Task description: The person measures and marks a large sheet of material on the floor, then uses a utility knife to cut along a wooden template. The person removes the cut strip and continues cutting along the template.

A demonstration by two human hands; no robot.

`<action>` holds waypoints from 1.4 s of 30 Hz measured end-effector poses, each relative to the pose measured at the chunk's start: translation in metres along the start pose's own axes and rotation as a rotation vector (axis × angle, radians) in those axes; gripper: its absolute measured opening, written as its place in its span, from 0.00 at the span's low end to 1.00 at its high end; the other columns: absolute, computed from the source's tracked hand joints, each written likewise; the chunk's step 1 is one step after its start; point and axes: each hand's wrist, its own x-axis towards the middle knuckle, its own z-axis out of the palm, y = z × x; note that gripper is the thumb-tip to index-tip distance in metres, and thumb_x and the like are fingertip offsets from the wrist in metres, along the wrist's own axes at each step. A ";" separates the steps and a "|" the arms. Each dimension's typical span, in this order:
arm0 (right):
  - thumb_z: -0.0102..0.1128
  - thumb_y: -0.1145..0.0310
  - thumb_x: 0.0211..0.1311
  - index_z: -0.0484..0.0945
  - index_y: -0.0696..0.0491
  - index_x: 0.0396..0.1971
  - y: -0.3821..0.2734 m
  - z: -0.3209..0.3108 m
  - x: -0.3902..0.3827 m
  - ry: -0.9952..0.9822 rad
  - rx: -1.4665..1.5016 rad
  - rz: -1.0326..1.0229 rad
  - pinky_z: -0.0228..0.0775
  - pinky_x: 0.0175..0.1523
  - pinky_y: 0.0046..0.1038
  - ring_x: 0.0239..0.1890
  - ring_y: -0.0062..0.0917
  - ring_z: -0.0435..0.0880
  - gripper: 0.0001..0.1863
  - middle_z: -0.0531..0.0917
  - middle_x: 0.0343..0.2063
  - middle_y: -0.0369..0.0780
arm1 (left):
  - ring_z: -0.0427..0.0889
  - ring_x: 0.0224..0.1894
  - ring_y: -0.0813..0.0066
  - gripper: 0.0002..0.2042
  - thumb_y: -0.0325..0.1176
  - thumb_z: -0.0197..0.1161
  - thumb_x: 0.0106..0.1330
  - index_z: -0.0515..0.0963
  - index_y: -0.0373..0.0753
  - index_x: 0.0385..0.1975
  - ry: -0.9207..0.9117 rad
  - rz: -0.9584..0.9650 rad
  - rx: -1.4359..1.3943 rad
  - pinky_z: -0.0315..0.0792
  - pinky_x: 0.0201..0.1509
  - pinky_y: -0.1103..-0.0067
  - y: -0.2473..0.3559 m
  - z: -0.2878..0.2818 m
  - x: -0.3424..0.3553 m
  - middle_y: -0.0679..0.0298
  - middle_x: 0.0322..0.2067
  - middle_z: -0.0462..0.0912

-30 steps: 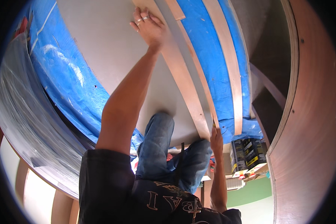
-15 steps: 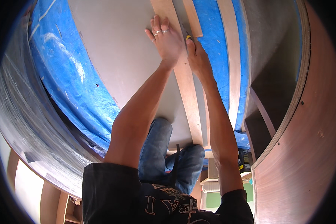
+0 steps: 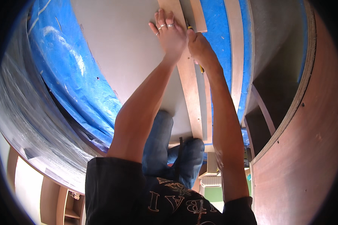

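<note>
My left hand (image 3: 172,39) lies with its fingers spread over a long pale wooden strip (image 3: 190,84) and the grey sheet (image 3: 116,33) beneath it. Rings show on several of its fingers. Close beside it, my right hand (image 3: 202,49) is closed around a slim yellow-and-black utility knife (image 3: 190,27). The knife sits along the strip's right edge, its front end pointing away from me. Its yellow rear end sticks out below my palm. I cannot make out the blade clearly.
Blue tarp (image 3: 77,75) spreads under the sheet, with clear plastic film (image 3: 33,116) at far left. More wooden strips (image 3: 236,48) run parallel on the right. A curved plywood panel (image 3: 296,161) rises at right. My knees (image 3: 187,157) are near the strip's close end.
The view has shifted slightly. My right hand has turned a little and moved slightly away from me along the strip, uncovering the knife's rear end. My left hand stays on the strip.
</note>
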 end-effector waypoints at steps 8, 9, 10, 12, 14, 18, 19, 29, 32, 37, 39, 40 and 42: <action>0.36 0.45 0.72 0.75 0.67 0.44 0.004 0.008 -0.006 0.051 0.013 0.185 0.76 0.29 0.40 0.25 0.43 0.84 0.34 0.83 0.28 0.55 | 0.56 0.72 0.54 0.22 0.26 0.53 0.66 0.62 0.46 0.61 0.107 0.058 -0.055 0.37 0.75 0.46 0.000 0.002 -0.001 0.57 0.68 0.59; 0.36 0.45 0.72 0.75 0.67 0.44 0.006 0.009 -0.008 0.048 0.010 0.199 0.77 0.32 0.41 0.28 0.44 0.85 0.34 0.83 0.29 0.56 | 0.58 0.72 0.54 0.20 0.28 0.51 0.68 0.64 0.45 0.60 0.113 0.065 -0.059 0.39 0.75 0.47 0.000 0.001 -0.001 0.56 0.68 0.60; 0.36 0.46 0.72 0.75 0.66 0.44 0.007 0.010 -0.010 0.044 0.008 0.212 0.78 0.34 0.41 0.30 0.46 0.86 0.34 0.84 0.30 0.56 | 0.59 0.71 0.54 0.18 0.30 0.49 0.70 0.65 0.45 0.60 0.114 0.061 -0.072 0.40 0.75 0.47 0.000 0.001 0.000 0.54 0.67 0.61; 0.36 0.46 0.72 0.75 0.66 0.45 0.011 0.010 -0.017 0.034 -0.003 0.223 0.78 0.40 0.42 0.35 0.49 0.86 0.33 0.83 0.33 0.58 | 0.62 0.69 0.47 0.19 0.29 0.48 0.71 0.66 0.38 0.62 0.190 0.126 -0.006 0.47 0.73 0.47 0.001 0.002 0.001 0.48 0.66 0.64; 0.36 0.46 0.73 0.75 0.66 0.45 0.016 0.009 -0.027 0.027 -0.029 0.233 0.77 0.45 0.44 0.40 0.53 0.85 0.33 0.83 0.37 0.60 | 0.62 0.69 0.44 0.21 0.28 0.49 0.70 0.66 0.35 0.63 0.199 0.145 0.012 0.48 0.72 0.45 0.001 0.004 0.000 0.44 0.66 0.64; 0.42 0.47 0.73 0.75 0.61 0.43 0.028 0.016 -0.050 0.096 -0.134 0.205 0.77 0.47 0.49 0.41 0.56 0.84 0.28 0.84 0.35 0.58 | 0.60 0.70 0.44 0.23 0.26 0.52 0.68 0.65 0.36 0.64 0.171 0.133 -0.008 0.45 0.73 0.43 -0.003 0.007 0.000 0.43 0.67 0.63; 0.45 0.47 0.73 0.76 0.59 0.42 0.031 0.019 -0.057 0.131 -0.164 0.191 0.78 0.45 0.50 0.39 0.56 0.84 0.26 0.85 0.33 0.56 | 0.60 0.70 0.44 0.23 0.26 0.53 0.68 0.65 0.36 0.64 0.178 0.136 -0.007 0.45 0.73 0.44 -0.004 0.008 0.000 0.44 0.67 0.63; 0.47 0.46 0.73 0.75 0.57 0.40 0.112 0.053 -0.120 0.112 -0.234 0.159 0.79 0.42 0.49 0.37 0.52 0.86 0.25 0.85 0.31 0.54 | 0.64 0.68 0.46 0.19 0.26 0.51 0.70 0.69 0.36 0.61 0.265 0.197 0.045 0.50 0.71 0.48 -0.009 0.017 -0.001 0.44 0.64 0.66; 0.48 0.47 0.73 0.74 0.56 0.39 0.136 0.061 -0.141 0.128 -0.271 0.050 0.79 0.41 0.48 0.36 0.52 0.86 0.23 0.85 0.31 0.53 | 0.64 0.67 0.46 0.18 0.27 0.50 0.70 0.70 0.36 0.60 0.282 0.210 0.033 0.51 0.71 0.49 -0.010 0.017 -0.001 0.44 0.64 0.67; 0.49 0.48 0.73 0.74 0.54 0.38 0.153 0.061 -0.199 0.101 -0.128 0.278 0.79 0.40 0.48 0.36 0.51 0.86 0.21 0.85 0.31 0.52 | 0.66 0.66 0.47 0.17 0.31 0.48 0.72 0.71 0.36 0.59 0.295 0.254 0.047 0.54 0.69 0.51 -0.012 0.019 0.001 0.45 0.63 0.68; 0.49 0.48 0.73 0.74 0.53 0.38 0.158 0.060 -0.221 0.086 -0.101 0.315 0.79 0.41 0.49 0.36 0.51 0.86 0.21 0.85 0.31 0.52 | 0.66 0.65 0.47 0.17 0.33 0.47 0.73 0.71 0.36 0.58 0.323 0.290 0.026 0.55 0.68 0.52 -0.013 0.021 0.001 0.46 0.63 0.69; 0.49 0.48 0.73 0.74 0.53 0.38 0.162 0.059 -0.230 0.093 -0.089 0.312 0.79 0.41 0.49 0.36 0.51 0.86 0.21 0.85 0.32 0.52 | 0.66 0.65 0.47 0.17 0.33 0.47 0.73 0.71 0.36 0.58 0.328 0.294 0.043 0.56 0.67 0.52 -0.014 0.022 0.001 0.46 0.63 0.69; 0.49 0.48 0.73 0.74 0.53 0.39 0.170 0.060 -0.244 0.057 -0.078 0.352 0.78 0.42 0.49 0.38 0.51 0.85 0.21 0.85 0.32 0.51 | 0.67 0.64 0.47 0.17 0.34 0.46 0.73 0.71 0.35 0.57 0.343 0.305 0.080 0.57 0.66 0.52 -0.016 0.023 0.002 0.47 0.63 0.69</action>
